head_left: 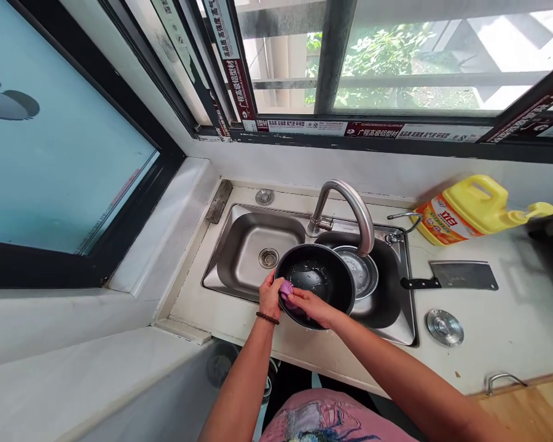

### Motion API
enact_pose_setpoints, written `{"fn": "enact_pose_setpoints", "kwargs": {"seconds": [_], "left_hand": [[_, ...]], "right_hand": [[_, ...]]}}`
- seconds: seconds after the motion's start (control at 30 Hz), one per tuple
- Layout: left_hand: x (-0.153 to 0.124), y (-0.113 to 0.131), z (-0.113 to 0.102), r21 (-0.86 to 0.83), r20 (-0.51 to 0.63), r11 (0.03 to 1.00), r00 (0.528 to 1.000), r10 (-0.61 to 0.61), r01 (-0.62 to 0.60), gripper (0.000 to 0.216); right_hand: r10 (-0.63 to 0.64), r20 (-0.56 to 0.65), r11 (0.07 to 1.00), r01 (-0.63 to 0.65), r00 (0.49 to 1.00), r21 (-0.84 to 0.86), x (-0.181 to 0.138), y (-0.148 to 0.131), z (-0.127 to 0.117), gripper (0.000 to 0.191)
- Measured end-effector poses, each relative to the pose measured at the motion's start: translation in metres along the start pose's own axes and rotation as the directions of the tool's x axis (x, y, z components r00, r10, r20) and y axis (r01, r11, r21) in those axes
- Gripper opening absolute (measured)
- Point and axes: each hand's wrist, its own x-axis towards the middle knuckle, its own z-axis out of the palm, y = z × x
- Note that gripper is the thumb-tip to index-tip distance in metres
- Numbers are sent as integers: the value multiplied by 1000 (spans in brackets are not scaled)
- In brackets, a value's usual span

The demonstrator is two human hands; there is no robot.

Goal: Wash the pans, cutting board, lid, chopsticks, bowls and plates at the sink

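Note:
A black round pot [320, 276] sits over the divider of a steel double sink [239, 242], under the curved tap [350, 212]. My left hand [271, 296], with a bead bracelet on the wrist, grips the pot's near rim. My right hand [311, 306] is closed on a purple cloth [286, 287] and presses it against the inside of the pot near the rim. A steel lid or bowl [362, 270] lies in the right basin behind the pot.
A cleaver [456, 276] lies on the white counter right of the sink. A yellow detergent jug [474, 212] lies on its side behind it. A round metal sink plug [445, 326] rests nearer the front. A window runs along the back wall.

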Motion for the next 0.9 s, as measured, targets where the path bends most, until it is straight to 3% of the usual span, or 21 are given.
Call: {"fn": "enact_pose_setpoints", "kwargs": {"seconds": [0.13,0.23,0.43,0.5,0.6,0.73,0.9], "left_hand": [[9,2,-4,140,43,987,996,-82,75,44],[14,7,-10,292,1,938,981,-196,187,35],[16,9,-16,441,-38,813,913,-406,380,26],[14,8,-15,473,-38,786,900,-434,398,25],[9,6,-15,498,-24,774,898,-439,391,31],[-4,1,-19,480,-20,801,917,-398,358,37],[-15,-7,-24,406,-105,874,964,-245,267,42]], "right_hand": [[-20,59,994,26,998,-104,-5,7,-7,54],[-32,61,982,42,998,-183,-6,10,-11,43],[-70,-97,967,44,993,-250,0,15,-13,33],[-84,-157,981,54,984,-187,2,12,-14,30],[-83,-226,993,99,971,60,1,3,-20,28],[-43,-264,892,156,964,424,-11,-16,-40,42],[-47,-287,794,210,957,571,-36,-32,-81,41]]}}
